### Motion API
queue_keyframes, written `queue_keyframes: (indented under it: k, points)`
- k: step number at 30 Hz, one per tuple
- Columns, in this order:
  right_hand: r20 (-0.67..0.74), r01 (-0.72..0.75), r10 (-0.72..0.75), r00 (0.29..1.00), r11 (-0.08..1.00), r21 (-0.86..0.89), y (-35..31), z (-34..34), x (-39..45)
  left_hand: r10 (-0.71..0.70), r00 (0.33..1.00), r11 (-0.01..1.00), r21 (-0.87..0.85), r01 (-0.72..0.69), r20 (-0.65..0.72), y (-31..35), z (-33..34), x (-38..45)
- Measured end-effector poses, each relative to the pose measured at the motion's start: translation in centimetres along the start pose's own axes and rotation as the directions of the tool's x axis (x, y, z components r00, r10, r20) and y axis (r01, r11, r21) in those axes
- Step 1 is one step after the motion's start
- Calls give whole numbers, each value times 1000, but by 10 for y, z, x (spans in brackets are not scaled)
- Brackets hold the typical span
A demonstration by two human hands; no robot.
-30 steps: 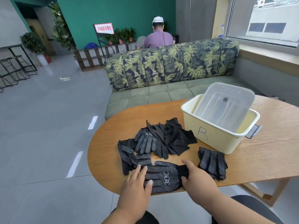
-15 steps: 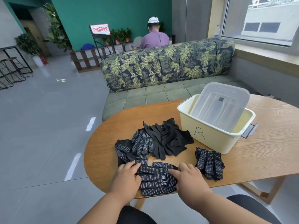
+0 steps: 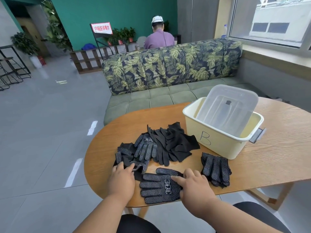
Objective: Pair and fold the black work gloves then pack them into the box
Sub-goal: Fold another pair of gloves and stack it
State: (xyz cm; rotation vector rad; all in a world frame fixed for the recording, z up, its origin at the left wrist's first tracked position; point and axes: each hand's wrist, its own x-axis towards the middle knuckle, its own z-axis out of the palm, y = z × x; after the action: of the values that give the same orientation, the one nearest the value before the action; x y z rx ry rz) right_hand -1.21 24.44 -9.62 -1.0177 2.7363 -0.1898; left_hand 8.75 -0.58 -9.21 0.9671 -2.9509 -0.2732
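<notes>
A person sits at a rounded wooden counter [image 3: 269, 158], seen from a head-worn camera looking down at both hands. Near the front edge lies a dotted black work glove [image 3: 159, 185], flat, with a white logo facing up and its fingers pointing toward the person. The right hand [image 3: 193, 185] rests on the glove's right side, fingers fairly straight and pressing on the fabric. The left hand [image 3: 122, 179] lies just left of it, fingers reaching onto a crumpled dotted glove [image 3: 129, 158] at the near-left edge of the heap; whether it pinches the cloth cannot be told.

Behind these sits a loose pile of black gloves [image 3: 170, 145], some dotted, some plain. A folded dotted pair [image 3: 216, 169] lies apart on the right, just in front of the box.

The cream plastic box [image 3: 217, 140], marked with a handwritten B, stands at the back right of the counter. A clear lid [image 3: 227, 108] leans tilted inside it.

Beyond the counter is a leaf-patterned sofa [image 3: 168, 69], and farther back a seated person [image 3: 159, 40] faces away against a green wall.
</notes>
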Motion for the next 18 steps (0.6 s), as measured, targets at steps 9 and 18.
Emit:
queue_keyframes:
  k: [9, 18]
  points:
    - [10, -4, 4, 1000, 998, 57, 1, -1, 6, 14, 1000, 999, 37, -14, -1, 44, -35, -21]
    - [31, 3, -5, 1000, 999, 49, 2, -4, 6, 110, 993, 989, -102, -105, 46, 80, 1, -4]
